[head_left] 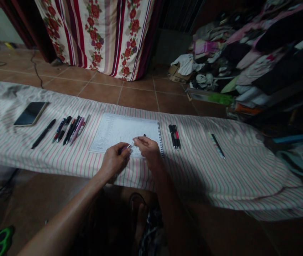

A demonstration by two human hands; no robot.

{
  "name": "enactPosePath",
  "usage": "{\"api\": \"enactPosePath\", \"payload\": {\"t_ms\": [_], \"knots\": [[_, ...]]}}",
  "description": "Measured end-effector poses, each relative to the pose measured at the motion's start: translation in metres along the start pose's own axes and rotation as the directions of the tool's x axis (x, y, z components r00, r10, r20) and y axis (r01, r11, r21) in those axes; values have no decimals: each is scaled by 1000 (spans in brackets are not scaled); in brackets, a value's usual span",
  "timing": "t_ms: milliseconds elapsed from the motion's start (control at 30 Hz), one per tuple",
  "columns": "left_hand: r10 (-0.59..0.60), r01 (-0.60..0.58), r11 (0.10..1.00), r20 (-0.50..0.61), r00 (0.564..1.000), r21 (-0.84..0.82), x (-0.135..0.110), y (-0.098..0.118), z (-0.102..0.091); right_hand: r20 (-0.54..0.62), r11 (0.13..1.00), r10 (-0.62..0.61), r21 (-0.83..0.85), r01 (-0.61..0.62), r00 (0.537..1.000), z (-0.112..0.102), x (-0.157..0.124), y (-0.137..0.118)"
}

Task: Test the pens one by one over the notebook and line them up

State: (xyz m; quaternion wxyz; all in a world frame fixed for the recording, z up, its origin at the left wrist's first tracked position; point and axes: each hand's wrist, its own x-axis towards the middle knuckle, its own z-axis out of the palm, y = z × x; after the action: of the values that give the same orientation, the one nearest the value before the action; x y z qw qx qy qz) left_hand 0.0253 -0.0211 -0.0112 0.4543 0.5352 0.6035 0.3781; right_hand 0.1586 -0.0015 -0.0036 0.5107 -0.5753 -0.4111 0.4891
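Above the near edge of a spiral notebook [130, 124], both of my hands are closed around pen parts. My left hand [116, 158] grips a dark pen barrel [120, 151], mostly hidden by the fingers. A thin, pale stick like a pen refill [131, 144] runs from there to my right hand [148, 147], whose fingertips pinch its far end. A small dark tip [144, 135] shows just past the right fingers; I cannot tell what it belongs to. Right of the notebook lie two or so black and red pens [174, 137].
Several pens [71, 129] lie in a row left of the notebook, with a black pen [43, 133] and a phone [31, 113] farther left. A lone pen [217, 145] rests at the right. Striped cloth [194, 177] covers the bench. Piled clothes [220, 53] stand beyond.
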Motion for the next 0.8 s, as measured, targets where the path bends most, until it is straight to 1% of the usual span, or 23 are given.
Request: {"api": "enactPosePath", "payload": {"t_ms": [100,233,333,533,633,800], "knots": [[37,-37,999,13,999,1,0,-1,1,-13,1000,0,21,0,1000,0,0,0],[38,-38,999,21,999,8,0,0,-1,-20,999,3,42,-3,1000,0,0,-1],[66,-67,998,37,997,18,0,1,-3,-33,999,12,52,-10,999,0,0,-1],[61,-61,998,15,998,19,1,1,-2,-10,999,-3,54,4,1000,1,-1,0],[89,-89,996,15,996,5,3,-3,-1,4,999,3,39,-3,1000,1,-1,-1],[118,-118,993,-17,993,-4,7,-10,-2,5,999,34,23,-35,999,2,0,-1]]}}
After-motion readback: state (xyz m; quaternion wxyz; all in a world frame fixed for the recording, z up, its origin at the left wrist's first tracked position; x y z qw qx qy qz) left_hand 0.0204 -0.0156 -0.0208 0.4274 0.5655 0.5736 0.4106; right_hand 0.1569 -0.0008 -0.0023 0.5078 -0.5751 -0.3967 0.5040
